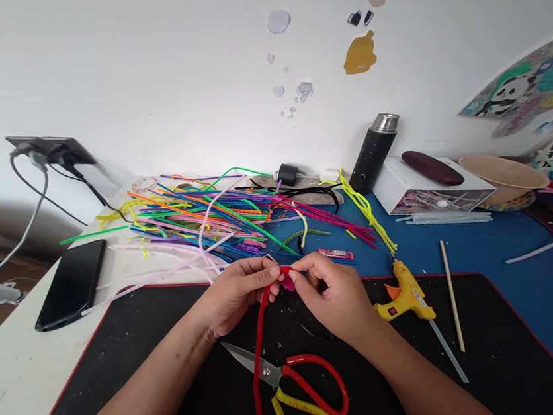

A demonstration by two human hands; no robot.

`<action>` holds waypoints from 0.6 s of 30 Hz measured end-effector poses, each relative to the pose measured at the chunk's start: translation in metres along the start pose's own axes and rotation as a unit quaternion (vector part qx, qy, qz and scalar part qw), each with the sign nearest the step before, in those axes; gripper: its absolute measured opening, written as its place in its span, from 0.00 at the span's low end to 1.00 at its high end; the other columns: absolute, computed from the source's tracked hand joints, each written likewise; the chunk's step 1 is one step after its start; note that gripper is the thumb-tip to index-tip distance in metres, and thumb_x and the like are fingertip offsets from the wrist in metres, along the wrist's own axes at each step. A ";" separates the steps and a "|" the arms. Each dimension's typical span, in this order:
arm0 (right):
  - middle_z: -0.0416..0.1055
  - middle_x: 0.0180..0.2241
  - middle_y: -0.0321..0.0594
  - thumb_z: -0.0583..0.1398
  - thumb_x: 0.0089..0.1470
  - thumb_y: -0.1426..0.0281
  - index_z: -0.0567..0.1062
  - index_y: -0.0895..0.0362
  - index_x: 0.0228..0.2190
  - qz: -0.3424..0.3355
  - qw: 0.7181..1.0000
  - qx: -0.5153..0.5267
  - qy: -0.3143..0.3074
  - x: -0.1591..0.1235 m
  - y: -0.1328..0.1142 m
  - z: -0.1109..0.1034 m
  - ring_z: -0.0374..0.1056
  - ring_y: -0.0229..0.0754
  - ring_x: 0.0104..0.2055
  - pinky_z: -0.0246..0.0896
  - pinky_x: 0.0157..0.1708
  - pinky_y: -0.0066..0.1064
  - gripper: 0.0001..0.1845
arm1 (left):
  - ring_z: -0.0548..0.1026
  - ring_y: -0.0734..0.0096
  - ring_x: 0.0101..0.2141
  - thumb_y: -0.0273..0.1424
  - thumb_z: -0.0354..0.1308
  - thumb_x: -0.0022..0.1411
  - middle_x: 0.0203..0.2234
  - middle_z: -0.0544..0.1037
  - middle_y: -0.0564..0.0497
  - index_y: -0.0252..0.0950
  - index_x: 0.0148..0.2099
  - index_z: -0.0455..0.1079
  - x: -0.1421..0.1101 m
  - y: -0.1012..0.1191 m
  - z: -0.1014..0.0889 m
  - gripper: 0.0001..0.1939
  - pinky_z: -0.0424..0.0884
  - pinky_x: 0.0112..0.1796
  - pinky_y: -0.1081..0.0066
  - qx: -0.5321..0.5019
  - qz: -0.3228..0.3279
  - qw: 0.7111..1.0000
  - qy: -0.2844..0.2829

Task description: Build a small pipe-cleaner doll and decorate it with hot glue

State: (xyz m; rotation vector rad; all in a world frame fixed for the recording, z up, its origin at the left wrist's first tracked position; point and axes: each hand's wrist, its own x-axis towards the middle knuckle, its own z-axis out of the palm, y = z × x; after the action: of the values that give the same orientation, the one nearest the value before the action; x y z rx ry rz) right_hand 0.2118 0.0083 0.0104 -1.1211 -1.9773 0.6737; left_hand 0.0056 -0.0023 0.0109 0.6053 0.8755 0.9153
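1. Pinching a fuzzy red pipe cleaner (259, 331) beyond the red-and-yellow-handled steel scissors (274, 375), left hand (234, 294) and right hand (334, 294) have fingertips closed on it.
2. Such close fingerwork calls, I'd judge, for steadiness.

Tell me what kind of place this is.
Probably a craft corner at a desk by a wall: there is a heap of colorful pipe cleaners, a yellow glue gun and large scissors on a black mat.

Hands (288, 286) pinching red pipe cleaner (259, 349) above open scissors (276, 375), black mat (196, 376) beneath.
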 end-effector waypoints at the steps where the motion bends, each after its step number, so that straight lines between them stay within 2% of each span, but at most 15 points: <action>1: 0.62 0.18 0.27 0.60 0.66 0.66 0.78 0.54 0.35 0.007 1.000 0.010 -0.009 0.000 -0.001 0.000 0.59 0.34 0.19 0.53 0.23 0.28 0.08 | 0.73 0.77 0.24 0.38 0.81 0.51 0.22 0.78 0.51 0.30 0.32 0.79 0.000 0.000 0.000 0.18 0.67 0.29 0.77 -0.009 -0.001 1.000 0.001; 4: 0.64 0.20 0.29 0.60 0.67 0.66 0.78 0.54 0.35 0.032 0.998 0.050 -0.035 0.001 -0.003 -0.002 0.61 0.35 0.21 0.52 0.21 0.27 0.09 | 0.71 0.77 0.22 0.38 0.80 0.51 0.21 0.77 0.51 0.30 0.32 0.79 0.001 0.001 -0.001 0.18 0.65 0.26 0.77 -0.022 -0.005 1.000 0.003; 7: 0.66 0.20 0.30 0.60 0.67 0.63 0.79 0.54 0.36 0.070 0.989 0.116 -0.057 0.003 -0.005 -0.004 0.64 0.37 0.21 0.56 0.21 0.27 0.10 | 0.70 0.77 0.21 0.37 0.80 0.51 0.19 0.76 0.52 0.31 0.30 0.78 0.000 0.003 0.001 0.18 0.64 0.24 0.77 -0.027 -0.003 1.000 0.007; 12: 0.67 0.19 0.29 0.60 0.67 0.59 0.77 0.55 0.39 0.141 0.962 0.226 -0.054 0.006 -0.003 -0.006 0.66 0.36 0.18 0.61 0.21 0.27 0.12 | 0.71 0.76 0.21 0.37 0.80 0.50 0.18 0.75 0.52 0.31 0.30 0.78 -0.001 0.005 0.003 0.17 0.63 0.24 0.77 -0.034 -0.006 0.999 0.004; 18: 0.68 0.20 0.29 0.62 0.66 0.58 0.78 0.55 0.40 0.165 0.947 0.268 -0.066 0.006 -0.002 -0.006 0.66 0.35 0.18 0.62 0.21 0.26 0.13 | 0.71 0.76 0.21 0.37 0.79 0.51 0.19 0.76 0.52 0.32 0.30 0.77 -0.001 0.003 0.002 0.17 0.64 0.24 0.77 -0.020 -0.015 1.000 0.003</action>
State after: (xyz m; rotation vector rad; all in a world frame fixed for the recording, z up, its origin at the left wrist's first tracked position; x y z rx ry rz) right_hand 0.2139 0.0127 0.0178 -1.0832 -1.5681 1.3980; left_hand 0.0057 -0.0018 0.0143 0.5548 0.8680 0.9066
